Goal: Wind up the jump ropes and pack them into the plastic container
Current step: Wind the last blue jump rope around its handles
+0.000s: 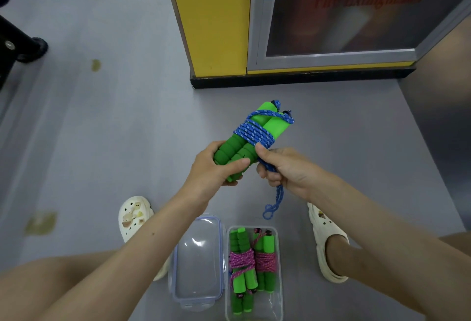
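Head-worn wide-angle camera, single view | faces forward and steeply down, over both forearms onto the grey floor (102,142) | close range: left hand (214,167) and right hand (285,170), holding a jump rope (257,132), sit mid-frame | plastic container (270,308) at bottom edge between the feet; yellow panel (211,19) at top edge

The handles (274,127) look like soft, matt green foam. The blue rope (254,133) is woven cord and looks bumpy. The container (267,306) and its lid (198,257) are clear, shiny plastic. The pink ropes (242,259) are woven too. The floor (102,142) is smooth and dull grey. The cabinet frame (331,57) is grey metal.
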A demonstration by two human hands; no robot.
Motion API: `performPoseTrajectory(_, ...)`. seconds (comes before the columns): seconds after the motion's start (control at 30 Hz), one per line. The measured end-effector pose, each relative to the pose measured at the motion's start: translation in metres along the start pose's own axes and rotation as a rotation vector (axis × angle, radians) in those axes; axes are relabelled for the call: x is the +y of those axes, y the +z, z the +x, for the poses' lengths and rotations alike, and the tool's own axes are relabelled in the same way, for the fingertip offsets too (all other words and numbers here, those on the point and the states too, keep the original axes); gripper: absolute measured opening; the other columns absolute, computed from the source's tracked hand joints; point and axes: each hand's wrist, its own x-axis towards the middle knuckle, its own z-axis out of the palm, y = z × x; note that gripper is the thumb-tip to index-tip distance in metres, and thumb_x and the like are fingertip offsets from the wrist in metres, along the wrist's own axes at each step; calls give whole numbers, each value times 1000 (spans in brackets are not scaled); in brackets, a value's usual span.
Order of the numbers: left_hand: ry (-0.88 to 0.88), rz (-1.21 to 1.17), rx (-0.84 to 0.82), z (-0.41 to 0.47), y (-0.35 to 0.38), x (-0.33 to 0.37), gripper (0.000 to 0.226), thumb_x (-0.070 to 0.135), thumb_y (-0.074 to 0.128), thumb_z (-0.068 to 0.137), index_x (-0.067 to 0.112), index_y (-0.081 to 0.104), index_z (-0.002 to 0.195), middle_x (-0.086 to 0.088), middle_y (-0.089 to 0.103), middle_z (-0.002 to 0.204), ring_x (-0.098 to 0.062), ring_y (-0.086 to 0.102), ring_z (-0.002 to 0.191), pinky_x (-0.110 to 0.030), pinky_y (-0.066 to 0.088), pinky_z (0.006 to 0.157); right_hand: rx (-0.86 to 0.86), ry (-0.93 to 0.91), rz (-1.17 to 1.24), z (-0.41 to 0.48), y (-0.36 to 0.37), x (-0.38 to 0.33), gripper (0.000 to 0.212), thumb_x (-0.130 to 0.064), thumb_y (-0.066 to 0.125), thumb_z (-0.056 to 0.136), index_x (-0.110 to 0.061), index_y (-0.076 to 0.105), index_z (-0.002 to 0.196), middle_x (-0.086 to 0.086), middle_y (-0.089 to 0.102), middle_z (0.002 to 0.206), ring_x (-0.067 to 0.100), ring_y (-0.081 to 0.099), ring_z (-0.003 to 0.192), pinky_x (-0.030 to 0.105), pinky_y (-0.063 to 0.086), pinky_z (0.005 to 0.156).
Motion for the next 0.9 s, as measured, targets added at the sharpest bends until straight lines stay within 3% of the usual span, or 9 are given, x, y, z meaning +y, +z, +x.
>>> performPoseTrajectory(0.1,116,116,59,0,2,0,43,9,77,77,18,57,113,-6,67,88,-16,62,68,-30,55,62,29,6,-21,0,1,1,38,-38,51,95,-4,63,83,4,54,55,6,29,36,18,27,43)
performPoseTrajectory(0.27,211,249,109,3,1,-5,46,15,79,75,22,57,115,3,66,90,-8,62,72,-23,51,59,55,-13,-146,-2,2,1,45,-38,48,97,3,66,97,4,56,51,8,32,38,19,30,44)
performPoseTrajectory(0.43,71,108,99,2,-2,-1,36,14,76,79,20,58,110,-2,68,83,-14,63,65,-31,54,60,6,-46,-281,-5,3,-1,30,-21,44,101,-6,64,85,-3,53,47,6,29,38,18,29,45)
performPoseTrajectory(0.53,27,45,93,2,-4,0,35,14,75,80,18,58,111,-2,68,81,-14,63,63,-31,55,60,-16,-43,-288,-4,4,1,21,-11,44,100,-4,63,100,2,53,57,4,29,39,16,27,42)
performPoseTrajectory(0.73,260,332,152,4,1,-8,43,16,78,76,25,57,112,4,66,92,-14,62,79,-26,50,66,106,27,-182,0,2,-1,22,-9,49,97,5,66,96,4,56,53,6,33,35,18,29,40)
performPoseTrajectory(0.9,413,626,273,6,1,-14,43,29,76,76,28,55,114,4,61,99,-16,59,88,-38,52,76,56,37,-226,-2,4,-2,27,-19,52,97,2,68,89,3,57,49,7,41,37,19,36,44)
